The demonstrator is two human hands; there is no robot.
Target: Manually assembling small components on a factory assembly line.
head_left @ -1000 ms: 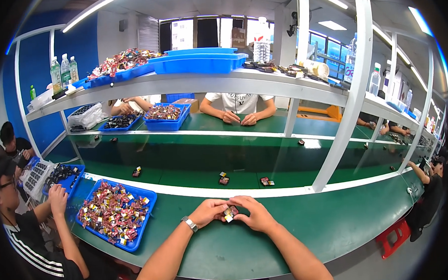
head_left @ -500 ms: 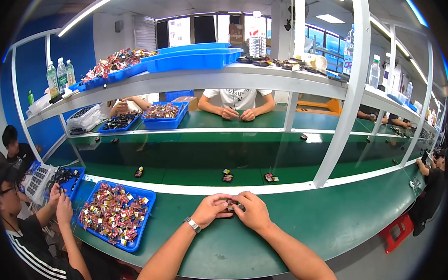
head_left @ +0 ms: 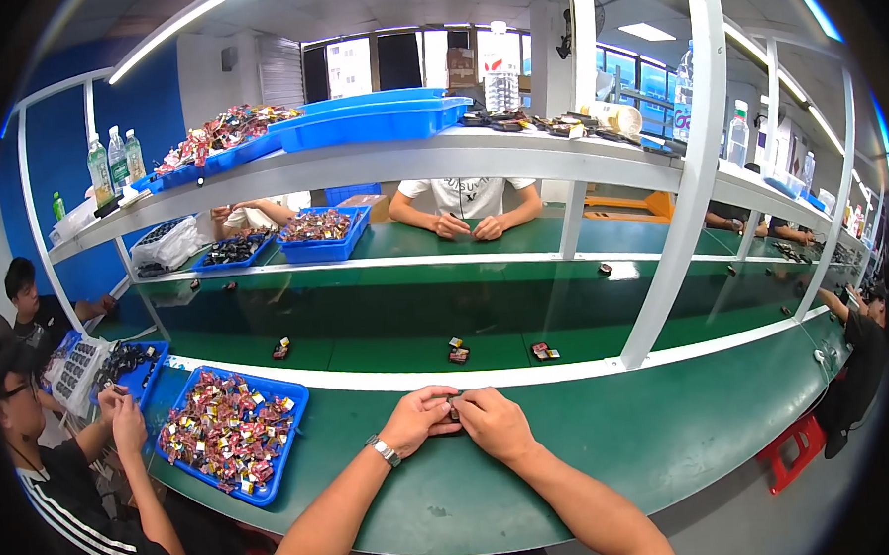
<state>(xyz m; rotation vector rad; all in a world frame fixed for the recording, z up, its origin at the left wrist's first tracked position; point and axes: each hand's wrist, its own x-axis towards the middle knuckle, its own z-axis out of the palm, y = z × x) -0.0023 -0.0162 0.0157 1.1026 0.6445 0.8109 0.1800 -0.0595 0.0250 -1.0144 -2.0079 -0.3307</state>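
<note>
Over the near green bench top, my two hands meet at a small dark electronic part (head_left: 454, 410). My left hand (head_left: 418, 421) is closed on it from the left, thumb and fingers pinching its side. From the right, my right hand (head_left: 495, 423) presses it with the fingertips drawn together. The fingers cover most of the part, so its exact kind cannot be made out. To the left of my hands stands a blue tray (head_left: 300, 415) heaped with small red circuit boards (head_left: 228, 431) bearing white and yellow pieces.
Beyond a white rail (head_left: 389, 379), a green conveyor (head_left: 387, 325) carries small dark units (head_left: 458, 352). A white shelf (head_left: 410, 163) with blue trays (head_left: 373, 122) and bottles spans above, held by a slanted post (head_left: 673, 238). Co-workers sit left, opposite and far right; a red stool (head_left: 794, 451) stands right.
My right fingers have closed further over the part, hiding more of it. The units on the conveyor have shifted slightly right. The view has tilted a little.
</note>
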